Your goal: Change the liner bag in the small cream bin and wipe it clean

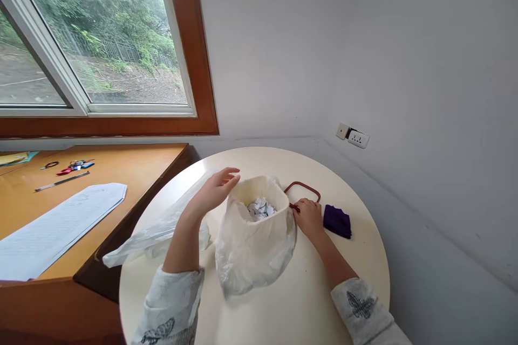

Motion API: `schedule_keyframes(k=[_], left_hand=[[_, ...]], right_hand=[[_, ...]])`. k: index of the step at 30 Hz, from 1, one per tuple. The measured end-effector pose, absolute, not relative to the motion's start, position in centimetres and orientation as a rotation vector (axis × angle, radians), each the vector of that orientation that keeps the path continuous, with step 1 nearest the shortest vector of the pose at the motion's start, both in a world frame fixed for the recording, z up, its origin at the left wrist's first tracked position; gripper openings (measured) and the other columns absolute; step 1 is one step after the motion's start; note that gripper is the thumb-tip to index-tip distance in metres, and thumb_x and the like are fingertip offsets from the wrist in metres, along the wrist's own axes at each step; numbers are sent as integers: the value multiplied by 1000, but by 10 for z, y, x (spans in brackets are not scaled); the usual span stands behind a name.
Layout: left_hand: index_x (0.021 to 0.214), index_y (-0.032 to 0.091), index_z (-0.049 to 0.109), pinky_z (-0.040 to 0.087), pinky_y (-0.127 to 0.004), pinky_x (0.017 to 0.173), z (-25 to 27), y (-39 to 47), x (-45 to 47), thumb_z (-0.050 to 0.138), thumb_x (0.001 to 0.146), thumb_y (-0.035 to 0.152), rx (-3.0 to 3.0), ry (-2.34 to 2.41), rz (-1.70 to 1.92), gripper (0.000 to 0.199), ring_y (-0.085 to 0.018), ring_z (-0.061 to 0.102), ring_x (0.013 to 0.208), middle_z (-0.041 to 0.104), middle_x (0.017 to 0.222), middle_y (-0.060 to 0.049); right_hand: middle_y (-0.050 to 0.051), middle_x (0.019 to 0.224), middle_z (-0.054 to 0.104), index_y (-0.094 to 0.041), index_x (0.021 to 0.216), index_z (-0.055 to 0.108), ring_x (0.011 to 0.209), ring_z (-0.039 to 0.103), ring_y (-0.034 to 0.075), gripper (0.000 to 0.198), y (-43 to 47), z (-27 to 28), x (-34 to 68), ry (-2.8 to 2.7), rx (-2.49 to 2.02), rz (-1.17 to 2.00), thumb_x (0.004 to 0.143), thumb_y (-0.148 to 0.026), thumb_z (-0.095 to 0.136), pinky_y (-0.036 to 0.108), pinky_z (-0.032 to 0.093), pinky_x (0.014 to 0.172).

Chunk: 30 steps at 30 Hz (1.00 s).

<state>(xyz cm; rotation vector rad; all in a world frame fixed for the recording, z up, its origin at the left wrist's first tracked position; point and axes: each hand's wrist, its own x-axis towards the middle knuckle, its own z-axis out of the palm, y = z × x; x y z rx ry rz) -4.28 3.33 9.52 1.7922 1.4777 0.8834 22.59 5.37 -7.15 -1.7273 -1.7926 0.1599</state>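
Note:
A small bin (259,248) stands on the round table with a white plastic bag lining it and draped down its outside. Crumpled paper (261,208) lies inside it. My left hand (218,190) is at the bin's upper left rim, fingers extended and slightly apart, holding nothing; whether it touches the bag I cannot tell. Just right of the bin, my right hand (309,217) has its fingers closed on the near end of a thin brown rectangular frame (306,186). Part of that frame is hidden behind the fingers and the bin.
A folded purple cloth (337,221) lies right of my right hand. Another translucent plastic bag (157,234) spreads over the table's left side. The wooden desk (149,172) at left carries papers (68,226), a pen (62,181) and keys (79,165). Walls stand behind and right.

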Motion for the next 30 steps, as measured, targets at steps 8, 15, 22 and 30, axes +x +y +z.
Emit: schedule_keyframes(k=[8, 15, 22, 30], left_hand=[[118, 25, 50, 46, -36, 83, 98, 40, -51, 39, 81, 56, 1881, 1636, 819, 49, -24, 57, 102, 61, 112, -9], [126, 28, 45, 45, -35, 84, 104, 27, -52, 35, 80, 61, 2007, 1662, 626, 58, -26, 52, 112, 55, 123, -9], [107, 23, 60, 46, -31, 66, 105, 32, -63, 31, 77, 65, 1891, 1855, 405, 59, -25, 62, 84, 67, 98, -9], [99, 22, 63, 44, -30, 63, 98, 35, -44, 34, 81, 50, 2045, 1778, 462, 45, -24, 61, 78, 67, 91, -8]], right_hand=[[6, 89, 66, -17, 87, 60, 89, 57, 21, 21, 63, -73, 220, -1721, -1721, 152, 81, -20, 40, 39, 30, 87], [3, 97, 65, -20, 95, 57, 91, 58, 18, 25, 54, -64, 207, -1658, -1597, 248, 84, -26, 36, 31, 40, 81], [5, 96, 66, -20, 96, 58, 88, 59, 20, 24, 49, -68, 200, -1627, -1484, 363, 80, -26, 40, 32, 44, 76], [5, 97, 66, -20, 97, 59, 86, 59, 21, 27, 45, -62, 199, -1600, -1502, 319, 79, -25, 39, 36, 41, 82]])
